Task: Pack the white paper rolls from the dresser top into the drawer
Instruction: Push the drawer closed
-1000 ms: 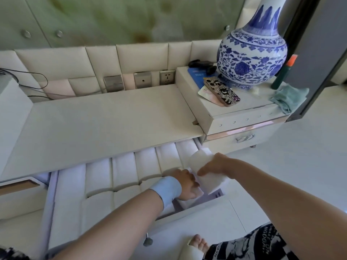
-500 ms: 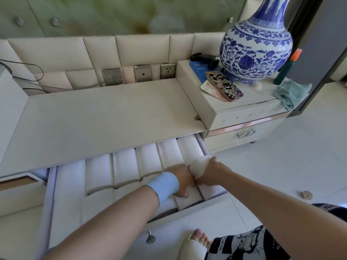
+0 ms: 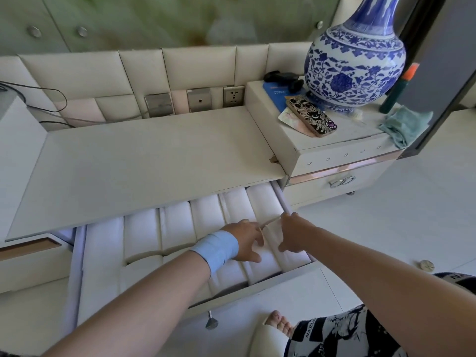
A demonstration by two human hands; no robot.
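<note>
Both hands reach into the open drawer [image 3: 260, 292]: left hand [image 3: 244, 239] and right hand [image 3: 293, 235] press spread, released fingers [image 3: 255, 257] on the front-right paper roll [image 3: 273, 249]. Other paper rolls [image 3: 177, 225] fill rows left of and beyond the fingers, beneath the tabletop [image 3: 154, 155]

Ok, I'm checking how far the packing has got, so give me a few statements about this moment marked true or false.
1. The drawer is open. True.
2. Both hands are in the drawer, on the rolls at its right end. True.
3. White rolls still lie on the dresser top. False: none show there.
4. The vase stands in the drawer. False: it stands on the side cabinet.
5. The left hand wears a blue wristband. True.
</note>
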